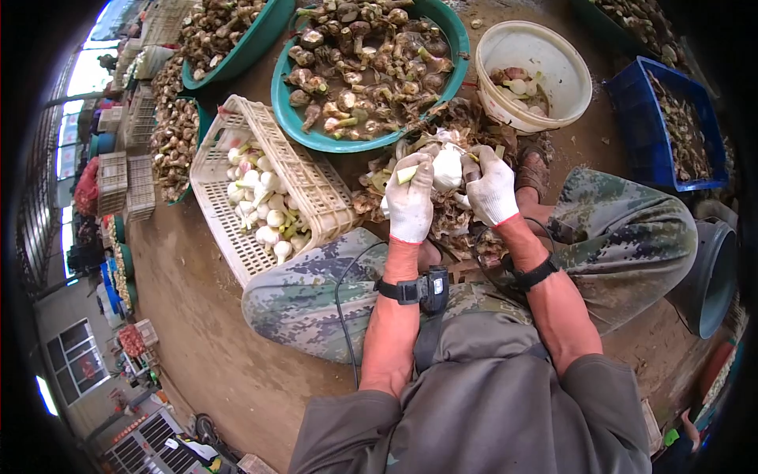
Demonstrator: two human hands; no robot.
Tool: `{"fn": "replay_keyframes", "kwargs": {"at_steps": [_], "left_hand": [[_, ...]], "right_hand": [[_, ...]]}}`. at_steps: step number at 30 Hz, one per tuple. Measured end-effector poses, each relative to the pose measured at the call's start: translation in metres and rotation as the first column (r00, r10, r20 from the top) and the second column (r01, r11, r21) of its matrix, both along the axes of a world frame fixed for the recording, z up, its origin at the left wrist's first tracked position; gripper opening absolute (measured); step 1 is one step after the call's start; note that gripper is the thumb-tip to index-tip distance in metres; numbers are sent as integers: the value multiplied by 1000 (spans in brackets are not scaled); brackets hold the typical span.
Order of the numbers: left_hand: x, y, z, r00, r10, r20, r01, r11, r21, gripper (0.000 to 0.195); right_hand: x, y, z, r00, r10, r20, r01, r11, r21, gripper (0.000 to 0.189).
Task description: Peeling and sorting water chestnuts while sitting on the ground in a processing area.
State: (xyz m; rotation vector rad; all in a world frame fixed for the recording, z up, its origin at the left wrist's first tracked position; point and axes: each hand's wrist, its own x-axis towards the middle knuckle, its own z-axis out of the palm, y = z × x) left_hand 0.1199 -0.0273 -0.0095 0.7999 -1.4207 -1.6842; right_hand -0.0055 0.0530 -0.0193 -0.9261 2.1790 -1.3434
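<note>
Between my two white-gloved hands is a peeled-looking white garlic bulb (447,167). My left hand (410,192) holds it from the left, and a cut pale-green garlic stem (407,174) sticks out past the thumb. At the bulb's right side, my right hand (492,186) pinches a thin yellowish-brown strip that looks like garlic skin (473,157). Below both hands lies a heap of dry brown garlic skins (453,220). A tilted white plastic crate (219,222) by my left knee holds cleaned white garlic bulbs (269,201).
Ahead, a green tub (370,144) holds unpeeled garlic in murky water. Right of it stands a white bucket (568,77) with a few bulbs. A blue crate (630,112) of scraps and a grey bucket (704,284) are at my right. Another green tub (251,53) stands far left.
</note>
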Motion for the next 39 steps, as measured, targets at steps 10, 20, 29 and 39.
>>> {"fn": "replay_keyframes", "kwargs": {"at_steps": [10, 20, 29, 39], "left_hand": [[-11, -2, 36, 889, -18, -458, 163, 946, 280, 32], [-15, 0, 14, 989, -38, 141, 21, 993, 118, 40], [-14, -3, -1, 961, 135, -241, 77, 706, 704, 47], [-6, -17, 1, 829, 322, -457, 193, 603, 774, 50]], "right_hand": [[-3, 7, -34, 954, 59, 295, -112, 980, 166, 23], [-17, 16, 9, 684, 199, 702, -24, 968, -250, 44], [3, 4, 13, 600, 110, 792, 123, 966, -227, 30], [-23, 11, -12, 992, 93, 88, -111, 966, 235, 35]]}}
